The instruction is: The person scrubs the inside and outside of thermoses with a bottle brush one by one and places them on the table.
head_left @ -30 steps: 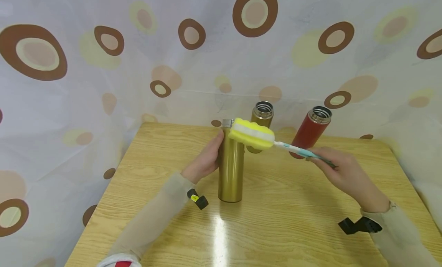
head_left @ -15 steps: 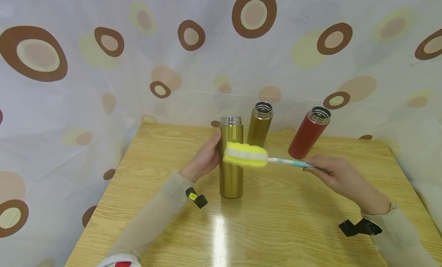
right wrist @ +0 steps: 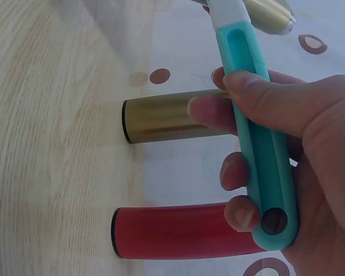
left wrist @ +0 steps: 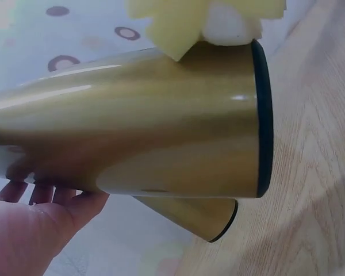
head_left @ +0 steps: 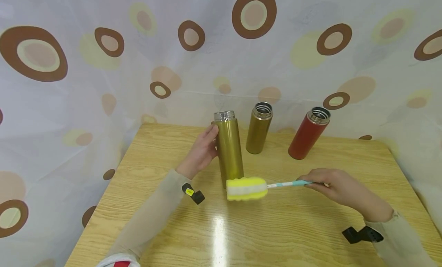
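My left hand (head_left: 201,151) grips the side of a tall gold thermos bottle (head_left: 229,148), whose bare metal neck points up with the top leaning left. A bottle brush (head_left: 246,188) with a yellow and white sponge head is in my right hand (head_left: 342,190). The fingers and thumb wrap its teal handle (right wrist: 261,144), as the right wrist view shows. In the left wrist view the sponge head (left wrist: 230,23) lies against or just beside the bottle's lower wall, near the dark base; contact is hard to tell.
Behind stand two more lidless thermos bottles on the wooden table (head_left: 283,228): a shorter gold one (head_left: 258,134) and a red one (head_left: 306,139) to its right. A patterned curtain (head_left: 214,60) closes off the back and sides.
The brush has come down along the gold bottle, from its neck to its base, with my right hand lowering too. The bottle has tipped its top leftward in my left hand.
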Motion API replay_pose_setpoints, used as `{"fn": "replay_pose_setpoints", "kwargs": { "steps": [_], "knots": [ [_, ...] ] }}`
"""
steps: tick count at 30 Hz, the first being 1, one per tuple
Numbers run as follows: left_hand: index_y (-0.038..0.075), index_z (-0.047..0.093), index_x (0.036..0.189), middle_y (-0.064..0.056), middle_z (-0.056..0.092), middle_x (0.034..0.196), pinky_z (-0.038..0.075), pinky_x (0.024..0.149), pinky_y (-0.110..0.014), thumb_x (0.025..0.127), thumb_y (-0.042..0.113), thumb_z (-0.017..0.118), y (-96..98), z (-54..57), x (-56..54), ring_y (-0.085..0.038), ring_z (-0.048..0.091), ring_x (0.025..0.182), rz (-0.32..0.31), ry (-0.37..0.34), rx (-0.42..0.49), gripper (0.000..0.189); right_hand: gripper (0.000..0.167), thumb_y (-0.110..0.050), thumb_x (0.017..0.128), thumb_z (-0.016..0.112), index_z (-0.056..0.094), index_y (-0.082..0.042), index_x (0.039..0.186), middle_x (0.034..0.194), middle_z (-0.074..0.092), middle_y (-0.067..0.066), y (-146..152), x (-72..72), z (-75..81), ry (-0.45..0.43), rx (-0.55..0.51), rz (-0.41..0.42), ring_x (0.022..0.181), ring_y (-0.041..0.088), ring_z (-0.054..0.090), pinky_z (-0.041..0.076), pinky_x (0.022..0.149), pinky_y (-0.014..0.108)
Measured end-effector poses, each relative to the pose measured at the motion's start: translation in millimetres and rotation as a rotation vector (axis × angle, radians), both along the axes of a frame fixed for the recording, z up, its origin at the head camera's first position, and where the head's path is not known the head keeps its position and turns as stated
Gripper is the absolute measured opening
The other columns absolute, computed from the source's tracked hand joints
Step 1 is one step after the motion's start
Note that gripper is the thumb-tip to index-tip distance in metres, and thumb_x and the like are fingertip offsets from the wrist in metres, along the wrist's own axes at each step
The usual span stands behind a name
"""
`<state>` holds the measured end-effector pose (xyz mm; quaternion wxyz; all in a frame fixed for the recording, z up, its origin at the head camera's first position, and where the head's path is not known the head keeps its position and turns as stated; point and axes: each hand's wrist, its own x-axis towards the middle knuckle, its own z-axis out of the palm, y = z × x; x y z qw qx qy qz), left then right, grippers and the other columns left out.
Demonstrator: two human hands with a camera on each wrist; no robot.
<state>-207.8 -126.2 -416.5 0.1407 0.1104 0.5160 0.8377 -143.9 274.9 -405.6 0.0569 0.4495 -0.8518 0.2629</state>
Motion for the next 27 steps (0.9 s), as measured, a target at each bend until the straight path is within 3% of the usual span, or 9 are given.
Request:
{"fn": "replay_pose_setpoints", "kwargs": {
  "steps": [6, 9, 14, 17, 19, 23, 27],
  "knots": [
    [0.006, 0.029, 0.162, -0.014, 0.050, 0.146, 0.045, 0.111, -0.050, 0.069, 0.071, 0.082, 1.6, -0.9, 0.1, -0.032, 0.048, 0.136, -0.023, -0.015, -0.011, 0.125, 0.048, 0.012, 0.078, 0.080, 0.078, -0.016, 0.116, 0.092, 0.068, -0.017, -1, -1.0, 2.7, -0.004, -0.082, 0.016, 0.072, -0.004, 0.050, 0.039, 0.060, 0.013],
    [0.005, 0.027, 0.161, -0.016, 0.048, 0.149, 0.044, 0.112, -0.049, 0.070, 0.071, 0.082, 3.9, -1.9, 1.0, -0.029, 0.048, 0.136, -0.053, -0.017, -0.016, 0.126, 0.043, 0.012, 0.082, 0.078, 0.077, -0.012, 0.118, 0.089, 0.063, -0.017, 0, -3.9, 6.8, -0.003, -0.161, 0.013, 0.068, -0.004, 0.045, 0.038, 0.058, 0.015],
    [0.001, 0.031, 0.155, -0.012, 0.055, 0.133, 0.052, 0.096, -0.040, 0.066, 0.072, 0.085, 7.8, -3.2, 2.0, -0.022, 0.057, 0.119, -0.052, -0.034, -0.044, 0.126, 0.023, -0.013, 0.101, 0.069, 0.075, -0.008, 0.122, 0.098, 0.068, -0.015, 0, -8.8, 13.6, 0.056, -0.213, -0.010, 0.071, -0.001, 0.047, 0.039, 0.062, 0.016],
    [-0.003, 0.032, 0.153, -0.008, 0.059, 0.124, 0.054, 0.091, -0.038, 0.063, 0.073, 0.087, 9.9, -4.0, 2.3, -0.020, 0.060, 0.111, -0.054, -0.039, -0.057, 0.129, 0.028, -0.026, 0.104, 0.062, 0.076, -0.008, 0.121, 0.101, 0.071, -0.011, -2, -9.4, 15.6, 0.098, -0.195, -0.034, 0.074, 0.000, 0.049, 0.039, 0.064, 0.016],
    [-0.007, 0.033, 0.154, -0.005, 0.061, 0.121, 0.053, 0.094, -0.038, 0.064, 0.074, 0.086, 11.4, -4.2, 2.7, -0.019, 0.062, 0.111, -0.074, -0.032, -0.060, 0.131, 0.032, -0.032, 0.105, 0.059, 0.077, -0.009, 0.119, 0.102, 0.072, -0.009, -3, -8.9, 15.7, 0.123, -0.180, -0.053, 0.075, 0.000, 0.049, 0.039, 0.065, 0.016],
    [-0.009, 0.035, 0.152, -0.002, 0.064, 0.117, 0.050, 0.100, -0.037, 0.071, 0.073, 0.082, 14.0, -4.3, 3.5, -0.017, 0.062, 0.109, -0.132, -0.002, -0.027, 0.125, 0.032, -0.033, 0.105, 0.060, 0.078, -0.009, 0.116, 0.097, 0.073, -0.004, -4, -7.8, 14.5, 0.142, -0.177, -0.085, 0.073, 0.000, 0.048, 0.038, 0.063, 0.016],
    [-0.007, 0.035, 0.151, -0.001, 0.064, 0.115, 0.051, 0.098, -0.034, 0.076, 0.070, 0.081, 14.4, -3.1, 4.3, -0.016, 0.063, 0.106, -0.157, 0.017, -0.007, 0.117, 0.030, -0.031, 0.105, 0.061, 0.077, -0.009, 0.116, 0.097, 0.073, -0.003, -4, -7.7, 14.0, 0.152, -0.178, -0.096, 0.072, 0.000, 0.048, 0.038, 0.062, 0.015]
  ]
}}
